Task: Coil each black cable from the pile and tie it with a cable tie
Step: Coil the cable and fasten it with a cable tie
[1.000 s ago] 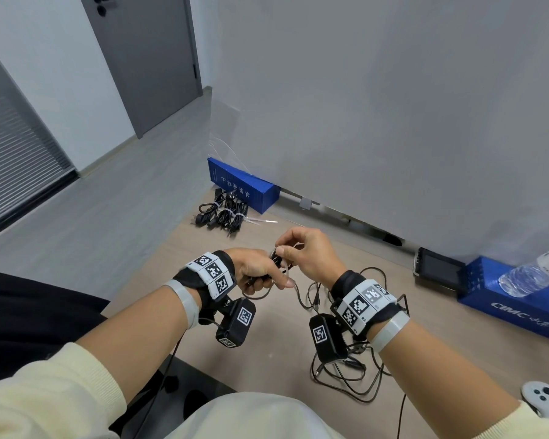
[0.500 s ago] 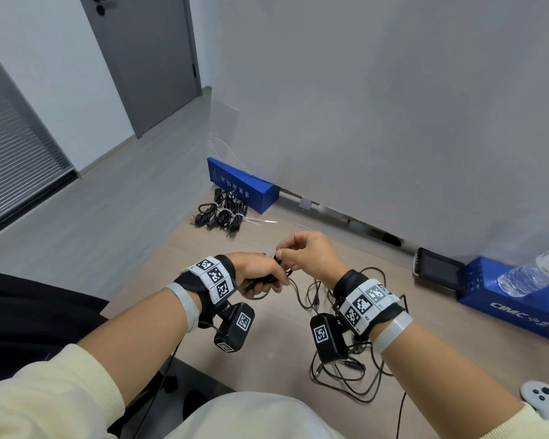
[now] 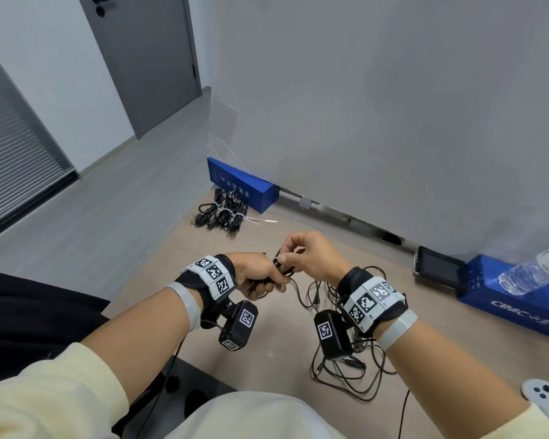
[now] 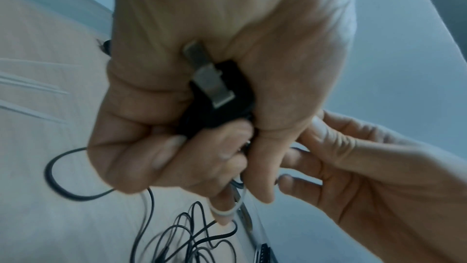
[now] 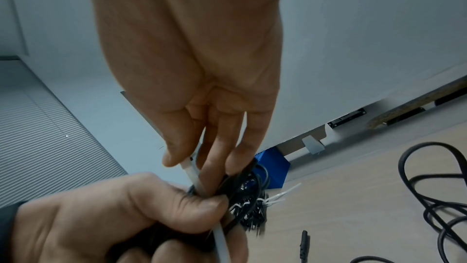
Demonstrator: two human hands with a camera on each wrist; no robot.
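Observation:
My left hand (image 3: 260,277) grips a coiled black cable (image 5: 242,193) with its plug (image 4: 217,95); the metal prongs stick out of the fist in the left wrist view. A white cable tie (image 5: 193,173) runs around the coil. My right hand (image 3: 301,255) pinches the tie's upper end between thumb and fingers, right against the left hand. Part of the tie loops under my left fingers (image 4: 227,210). A loose pile of black cables (image 3: 349,365) lies on the table below my right wrist. Much of the coil is hidden inside the left fist.
Several tied cable bundles (image 3: 224,213) lie at the table's far left beside a blue box (image 3: 244,190), with spare white ties (image 3: 260,220) next to them. At the right are a small screen (image 3: 438,267), another blue box (image 3: 514,299) with a water bottle (image 3: 530,275), and a white controller (image 3: 542,392).
Both hands stay together over the table. The right hand has shifted slightly up and left along the tie; the left hand holds the coil almost still.

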